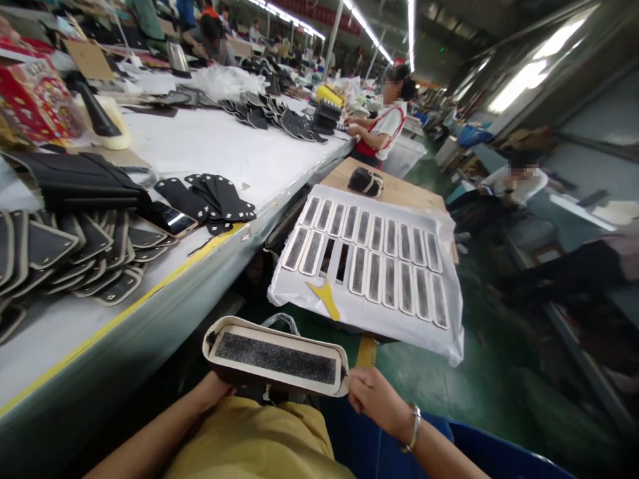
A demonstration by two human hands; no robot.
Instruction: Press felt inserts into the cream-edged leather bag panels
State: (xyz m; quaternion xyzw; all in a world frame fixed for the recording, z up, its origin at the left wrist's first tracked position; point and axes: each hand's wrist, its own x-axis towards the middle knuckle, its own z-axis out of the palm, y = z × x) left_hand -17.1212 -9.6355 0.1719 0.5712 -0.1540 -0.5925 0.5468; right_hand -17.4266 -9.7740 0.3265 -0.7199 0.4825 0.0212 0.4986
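A bag (277, 362) with a cream rim and a speckled black panel on its upward face is held low in front of my body. Its sides are dark. My right hand (372, 396), with a metal bangle at the wrist, is closed on the bag's right end. Under the opposite end, my left hand (219, 389) grips the bag, most of its fingers hidden behind it. A clear loop (282, 321) stands up behind the rim. Beyond the bag, a white-covered board (299, 296) carries two rows of cream-edged panels (359, 269) with black centres.
A yellow flat tool (327, 299) lies on the board's near edge. At left, a long white table (174, 143) holds stacked dark leather pieces (90, 249), a phone (172, 218) and black straps (219, 196). A blue bin (479, 449) is at lower right. Co-workers sit or stand farther off.
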